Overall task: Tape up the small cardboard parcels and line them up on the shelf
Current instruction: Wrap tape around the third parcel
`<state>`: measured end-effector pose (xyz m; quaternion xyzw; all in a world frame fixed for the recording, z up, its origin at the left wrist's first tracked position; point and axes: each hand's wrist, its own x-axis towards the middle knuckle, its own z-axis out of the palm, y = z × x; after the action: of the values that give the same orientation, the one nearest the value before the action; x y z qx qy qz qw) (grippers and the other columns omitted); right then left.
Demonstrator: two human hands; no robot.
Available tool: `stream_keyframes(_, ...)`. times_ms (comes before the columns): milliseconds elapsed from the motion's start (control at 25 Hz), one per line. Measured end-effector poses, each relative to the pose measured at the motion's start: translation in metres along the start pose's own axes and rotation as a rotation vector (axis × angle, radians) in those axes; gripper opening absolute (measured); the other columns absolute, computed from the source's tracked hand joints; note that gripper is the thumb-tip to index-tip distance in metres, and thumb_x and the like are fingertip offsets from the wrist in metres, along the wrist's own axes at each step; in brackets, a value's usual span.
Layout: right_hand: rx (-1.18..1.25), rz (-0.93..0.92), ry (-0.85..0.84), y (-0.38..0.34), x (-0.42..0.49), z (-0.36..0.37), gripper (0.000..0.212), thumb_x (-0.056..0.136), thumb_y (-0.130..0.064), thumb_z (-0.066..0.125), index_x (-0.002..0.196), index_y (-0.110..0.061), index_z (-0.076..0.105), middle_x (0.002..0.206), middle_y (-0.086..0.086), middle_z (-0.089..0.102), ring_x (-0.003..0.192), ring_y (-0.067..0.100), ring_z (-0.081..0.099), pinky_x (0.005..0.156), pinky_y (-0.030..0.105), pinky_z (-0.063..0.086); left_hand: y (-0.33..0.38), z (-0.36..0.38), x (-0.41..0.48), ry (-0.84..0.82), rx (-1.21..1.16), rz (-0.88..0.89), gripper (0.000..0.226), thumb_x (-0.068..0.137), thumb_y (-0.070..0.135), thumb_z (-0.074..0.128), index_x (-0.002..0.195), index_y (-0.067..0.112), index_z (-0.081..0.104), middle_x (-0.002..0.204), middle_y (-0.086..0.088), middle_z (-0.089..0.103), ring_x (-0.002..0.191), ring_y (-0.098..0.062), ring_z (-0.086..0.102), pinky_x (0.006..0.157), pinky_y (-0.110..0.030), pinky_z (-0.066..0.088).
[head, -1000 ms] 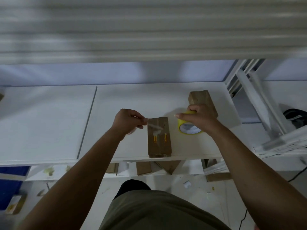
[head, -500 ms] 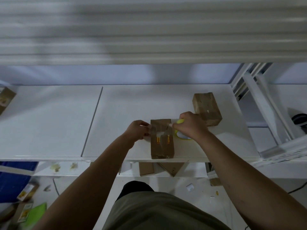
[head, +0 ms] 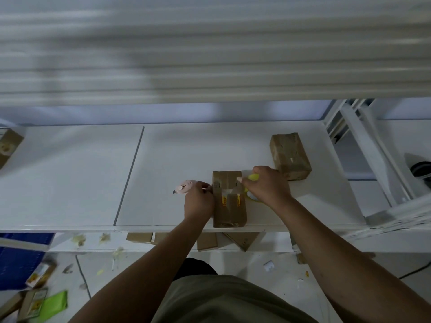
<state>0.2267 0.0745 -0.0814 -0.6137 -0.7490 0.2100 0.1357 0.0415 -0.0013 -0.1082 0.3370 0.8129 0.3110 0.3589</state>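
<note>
A small brown cardboard parcel (head: 228,201) with yellow markings lies near the front edge of the white shelf (head: 163,173). My left hand (head: 198,201) presses against the parcel's left side and grips a small pink cutter (head: 184,186), whose blade points left. My right hand (head: 265,187) holds a yellow tape roll (head: 253,177) at the parcel's right side, with a strip of clear tape lying across the parcel's top. A second, taped parcel (head: 289,156) stands farther back on the right.
Another parcel (head: 8,145) sits at the shelf's far left edge. Several cardboard boxes (head: 207,241) lie on the lower shelf below. The floor at the lower left holds scattered cartons (head: 37,278) and a green packet (head: 53,306). White metal frame parts (head: 363,148) stand to the right.
Both hands have moved down onto the parcel, pressing the tape strip across its top. The pink cutter now shows in my left hand.
</note>
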Motion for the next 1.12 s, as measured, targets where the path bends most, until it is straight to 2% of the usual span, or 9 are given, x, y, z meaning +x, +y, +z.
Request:
stream_keyframes(120, 0.005, -0.013, 0.031, 0.001, -0.003, 0.003, 0.043, 0.089, -0.066, 0.064, 0.085, -0.024, 0.059, 0.075, -0.015, 0.053, 0.075, 0.014, 0.054, 0.052, 0.023, 0.025, 0.006, 0.002, -0.006, -0.078, -0.045, -0.046, 0.059, 0.110, 0.059, 0.028, 0.124, 0.016, 0.066, 0.112, -0.008, 0.073, 0.103, -0.026, 0.069, 0.095, -0.043, 0.055)
stream_keyframes(200, -0.003, -0.022, 0.052, 0.000, -0.004, 0.003, 0.040, 0.090, -0.064, 0.065, 0.083, -0.025, 0.059, 0.074, -0.015, 0.051, 0.072, 0.012, 0.052, 0.051, 0.024, 0.024, 0.009, 0.000, -0.006, -0.157, -0.189, -0.067, 0.068, 0.102, 0.071, 0.040, 0.130, 0.014, 0.065, 0.115, -0.006, 0.074, 0.103, -0.024, 0.071, 0.092, -0.041, 0.059)
stream_keyframes(400, 0.064, 0.020, -0.046, -0.007, 0.002, -0.003, 0.044, 0.093, -0.056, 0.066, 0.066, -0.024, 0.052, 0.065, -0.007, 0.056, 0.066, 0.018, 0.058, 0.056, 0.030, 0.037, 0.013, -0.025, 0.002, -0.313, -0.309, -0.029, 0.074, 0.085, 0.050, 0.083, 0.144, 0.017, 0.053, 0.124, -0.006, 0.071, 0.105, -0.021, 0.071, 0.083, -0.032, 0.060)
stream_keyframes(520, 0.522, 0.117, -0.175, -0.020, 0.013, -0.021, 0.024, 0.102, -0.038, 0.058, 0.086, -0.020, 0.061, 0.092, -0.001, 0.064, 0.094, 0.021, 0.064, 0.094, 0.037, 0.051, 0.015, -0.066, 0.022, -0.181, -0.496, -0.061, 0.069, 0.085, 0.034, 0.087, 0.143, 0.016, 0.054, 0.116, -0.010, 0.076, 0.101, -0.027, 0.076, 0.087, -0.043, 0.064)
stream_keyframes(560, 0.676, 0.077, -0.226, -0.027, 0.016, -0.029, 0.014, 0.100, -0.030, 0.058, 0.093, -0.018, 0.060, 0.096, 0.001, 0.062, 0.097, 0.019, 0.060, 0.088, 0.051, 0.043, 0.014, -0.084, 0.032, -0.149, -0.579, -0.076, 0.064, 0.086, 0.031, 0.087, 0.140, 0.014, 0.058, 0.110, -0.012, 0.077, 0.096, -0.028, 0.078, 0.083, -0.043, 0.065)
stream_keyframes(680, 0.823, -0.135, -0.339, -0.058, 0.019, -0.040, 0.018, 0.090, -0.027, 0.064, 0.102, -0.014, 0.060, 0.086, -0.001, 0.065, 0.083, 0.010, 0.058, 0.073, 0.025, 0.042, 0.006, -0.137, 0.056, -0.135, -0.666, -0.057, 0.046, 0.084, 0.030, 0.088, 0.124, 0.012, 0.072, 0.103, -0.015, 0.081, 0.084, -0.027, 0.080, 0.067, -0.038, 0.065)
stream_keyframes(840, 0.508, -0.157, -0.240, -0.100, 0.035, -0.018, 0.034, 0.083, -0.048, 0.076, 0.094, -0.023, 0.055, 0.064, -0.002, 0.064, 0.059, 0.011, 0.050, 0.061, 0.029, 0.038, -0.016, -0.181, 0.075, -0.085, -0.630, -0.052, 0.037, 0.081, 0.034, 0.090, 0.111, 0.016, 0.079, 0.100, -0.009, 0.082, 0.091, -0.030, 0.080, 0.074, -0.045, 0.067)
stream_keyframes(960, 0.031, -0.024, -0.142, -0.112, 0.059, 0.000, 0.055, 0.072, -0.072, 0.078, 0.087, -0.024, 0.055, 0.080, -0.007, 0.063, 0.080, 0.017, 0.057, 0.068, 0.034, 0.044, -0.036, -0.201, 0.089, -0.028, -0.678, -0.045, 0.041, 0.080, 0.033, 0.091, 0.114, 0.015, 0.078, 0.101, -0.009, 0.082, 0.091, -0.030, 0.081, 0.077, -0.047, 0.068)
stream_keyframes(1120, -0.149, 0.042, -0.174, -0.116, 0.071, 0.022, 0.061, 0.075, -0.080, 0.071, 0.088, -0.022, 0.055, 0.090, 0.001, 0.064, 0.095, 0.029, 0.062, 0.074, 0.036, 0.044, -0.054, -0.195, 0.103, -0.093, -0.691, -0.063, 0.054, 0.085, 0.031, 0.088, 0.131, 0.013, 0.066, 0.114, -0.015, 0.078, 0.103, -0.033, 0.078, 0.092, -0.053, 0.064)
